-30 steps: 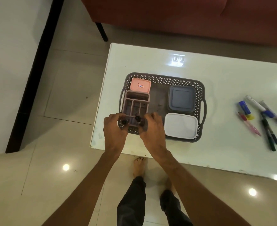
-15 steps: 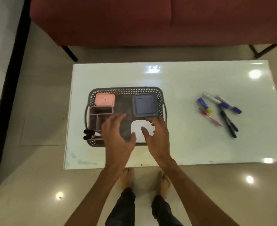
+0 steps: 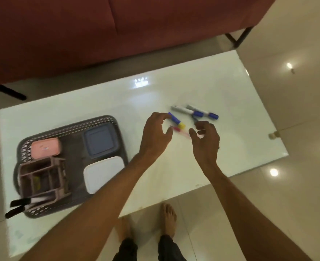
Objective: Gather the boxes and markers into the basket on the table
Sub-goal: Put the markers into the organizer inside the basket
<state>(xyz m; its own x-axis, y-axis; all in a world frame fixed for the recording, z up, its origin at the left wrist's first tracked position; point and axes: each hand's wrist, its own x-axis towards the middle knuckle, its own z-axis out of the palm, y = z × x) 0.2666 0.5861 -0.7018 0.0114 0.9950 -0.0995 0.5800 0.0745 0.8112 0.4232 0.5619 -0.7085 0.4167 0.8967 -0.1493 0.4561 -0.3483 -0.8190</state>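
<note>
The fingers of the left hand are curved and spread, with the thumb held apart, and they grasp nothing. Their tips sit right at the end of a blue marker with a yellow cap, though the blur hides whether they touch it. The right hand, just to the right, has its fingers loosely bent downward and also released, holding nothing. Between the two hands a pink pen lies on the white bench, partly hidden by the right thumb. Just above the right hand, a white marker with a blue cap and a second white-and-blue marker lie side by side.

The grey basket stands well apart from these, at the left of the frame, on the same bench. Inside it, a pink box lies at the upper left, a blue-grey box at the upper right and a white box at the lower right. A divided organiser fills the lower left. Two black-capped markers poke out over the basket's lower-left rim.

A red sofa spans the top of the frame. Bare feet stand on the tiled floor at the bottom centre.
</note>
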